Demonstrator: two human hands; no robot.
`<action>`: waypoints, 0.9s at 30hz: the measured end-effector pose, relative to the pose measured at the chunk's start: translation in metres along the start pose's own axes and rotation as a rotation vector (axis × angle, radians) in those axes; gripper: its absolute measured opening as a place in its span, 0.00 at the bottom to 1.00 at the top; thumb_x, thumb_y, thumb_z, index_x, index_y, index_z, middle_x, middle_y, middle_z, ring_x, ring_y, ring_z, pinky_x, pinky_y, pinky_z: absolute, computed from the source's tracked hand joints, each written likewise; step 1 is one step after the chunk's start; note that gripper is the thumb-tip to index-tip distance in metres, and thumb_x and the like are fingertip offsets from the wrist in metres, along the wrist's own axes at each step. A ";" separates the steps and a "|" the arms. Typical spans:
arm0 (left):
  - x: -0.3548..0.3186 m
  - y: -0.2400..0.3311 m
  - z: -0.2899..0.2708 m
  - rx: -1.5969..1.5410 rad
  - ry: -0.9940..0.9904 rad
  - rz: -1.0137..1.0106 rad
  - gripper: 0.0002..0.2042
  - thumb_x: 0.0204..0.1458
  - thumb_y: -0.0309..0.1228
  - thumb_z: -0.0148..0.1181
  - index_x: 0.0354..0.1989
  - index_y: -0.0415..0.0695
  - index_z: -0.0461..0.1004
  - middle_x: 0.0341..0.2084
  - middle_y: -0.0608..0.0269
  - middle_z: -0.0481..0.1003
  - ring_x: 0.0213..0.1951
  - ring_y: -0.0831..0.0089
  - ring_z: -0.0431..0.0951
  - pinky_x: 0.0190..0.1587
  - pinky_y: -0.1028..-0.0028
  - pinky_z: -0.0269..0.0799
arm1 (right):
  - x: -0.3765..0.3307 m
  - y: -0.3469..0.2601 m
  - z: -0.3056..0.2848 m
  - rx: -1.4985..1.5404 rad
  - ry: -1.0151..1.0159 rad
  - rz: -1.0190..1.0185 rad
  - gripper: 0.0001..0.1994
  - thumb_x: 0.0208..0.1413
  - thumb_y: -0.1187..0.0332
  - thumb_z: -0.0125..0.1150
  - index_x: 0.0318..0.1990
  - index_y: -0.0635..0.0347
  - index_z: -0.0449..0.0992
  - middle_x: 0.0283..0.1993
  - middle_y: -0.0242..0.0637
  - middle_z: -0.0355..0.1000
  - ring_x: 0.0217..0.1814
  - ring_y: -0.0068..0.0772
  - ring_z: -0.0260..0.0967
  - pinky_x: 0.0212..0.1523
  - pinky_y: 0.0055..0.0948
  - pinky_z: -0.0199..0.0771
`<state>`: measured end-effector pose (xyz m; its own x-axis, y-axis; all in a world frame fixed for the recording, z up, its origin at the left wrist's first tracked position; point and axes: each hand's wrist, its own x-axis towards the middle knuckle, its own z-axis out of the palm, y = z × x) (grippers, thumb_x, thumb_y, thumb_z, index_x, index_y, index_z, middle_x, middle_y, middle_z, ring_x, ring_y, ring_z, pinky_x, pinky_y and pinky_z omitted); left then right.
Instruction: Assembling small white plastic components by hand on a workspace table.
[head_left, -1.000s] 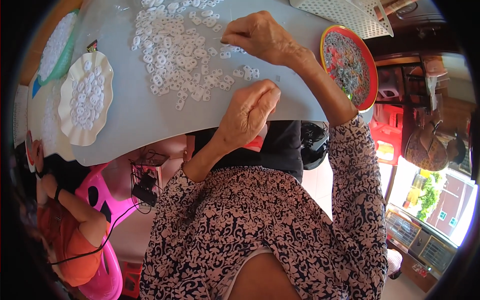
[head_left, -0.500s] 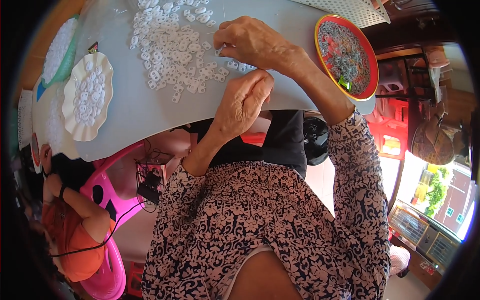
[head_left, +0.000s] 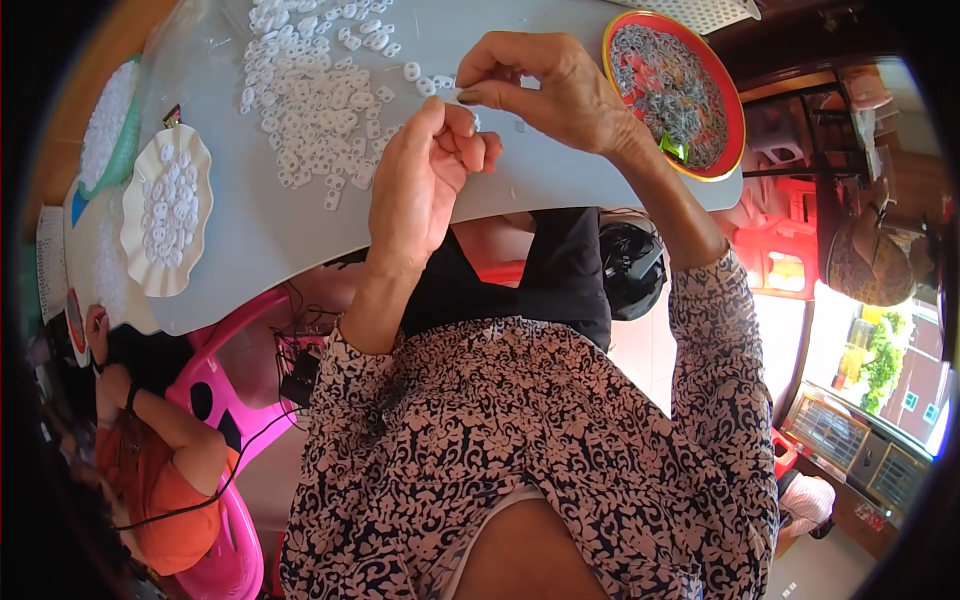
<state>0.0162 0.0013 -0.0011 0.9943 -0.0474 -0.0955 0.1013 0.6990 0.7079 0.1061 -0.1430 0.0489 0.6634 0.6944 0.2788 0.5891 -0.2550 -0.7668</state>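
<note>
Over the grey table (head_left: 265,235), my two hands meet almost fingertip to fingertip. My left hand (head_left: 425,185) is turned palm inward, thumb and forefinger pressed together and the other fingers curled; anything in it is too small to make out. Thumb and forefinger of my right hand (head_left: 550,95) pinch close by, at the left fingertips, on something tiny that I cannot identify. Beyond them lie a few loose white plastic pieces (head_left: 427,86), and to the left spreads a large pile of small white plastic pieces with holes (head_left: 320,115).
A red tray (head_left: 738,130) of small grey metal-looking parts stands at right, below a white perforated basket (head_left: 690,12). Left are a scalloped cream dish (head_left: 165,286) of white pieces and a green bowl (head_left: 131,118). A person in orange (head_left: 185,500) sits by a pink chair (head_left: 245,400).
My left hand has turned from knuckles-up to palm inward and risen toward the right hand. The right hand has shifted right, off the loose pieces, its pinch now beside the left fingertips.
</note>
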 end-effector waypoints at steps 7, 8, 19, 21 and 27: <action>0.008 -0.003 -0.002 -0.021 -0.044 -0.083 0.13 0.59 0.34 0.47 0.27 0.39 0.69 0.17 0.65 0.66 0.30 0.69 0.71 0.38 0.72 0.65 | -0.023 0.003 0.007 0.063 0.117 -0.106 0.06 0.48 0.76 0.62 0.35 0.61 0.77 0.28 0.34 0.75 0.32 0.24 0.74 0.34 0.23 0.74; 0.009 -0.005 -0.002 0.056 -0.040 -0.006 0.12 0.58 0.34 0.48 0.28 0.39 0.70 0.17 0.65 0.66 0.31 0.71 0.71 0.37 0.73 0.65 | -0.027 0.004 0.008 0.066 0.121 -0.104 0.06 0.48 0.76 0.62 0.35 0.61 0.77 0.28 0.34 0.75 0.32 0.24 0.74 0.34 0.23 0.74; 0.004 -0.013 0.002 0.615 0.055 0.302 0.10 0.57 0.33 0.52 0.32 0.38 0.73 0.21 0.69 0.71 0.28 0.82 0.69 0.34 0.82 0.64 | -0.035 0.004 0.017 0.195 0.176 0.243 0.07 0.52 0.70 0.60 0.34 0.65 0.77 0.25 0.33 0.76 0.29 0.17 0.72 0.31 0.20 0.72; 0.004 -0.012 0.005 0.639 0.037 0.312 0.10 0.57 0.33 0.52 0.32 0.38 0.73 0.21 0.69 0.71 0.28 0.83 0.69 0.33 0.82 0.64 | -0.034 0.000 0.012 0.182 0.150 0.263 0.07 0.52 0.70 0.59 0.33 0.65 0.77 0.25 0.34 0.75 0.29 0.17 0.72 0.30 0.20 0.72; 0.003 -0.009 0.004 0.574 0.035 0.252 0.10 0.57 0.32 0.52 0.32 0.37 0.72 0.20 0.67 0.70 0.27 0.81 0.69 0.34 0.81 0.64 | -0.022 0.016 -0.016 0.050 0.175 0.217 0.07 0.52 0.71 0.57 0.34 0.63 0.78 0.26 0.38 0.75 0.26 0.24 0.72 0.28 0.25 0.72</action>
<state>0.0179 -0.0075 -0.0049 0.9893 0.0994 0.1071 -0.1246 0.1905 0.9738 0.1082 -0.1725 0.0397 0.8438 0.4990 0.1973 0.4039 -0.3486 -0.8458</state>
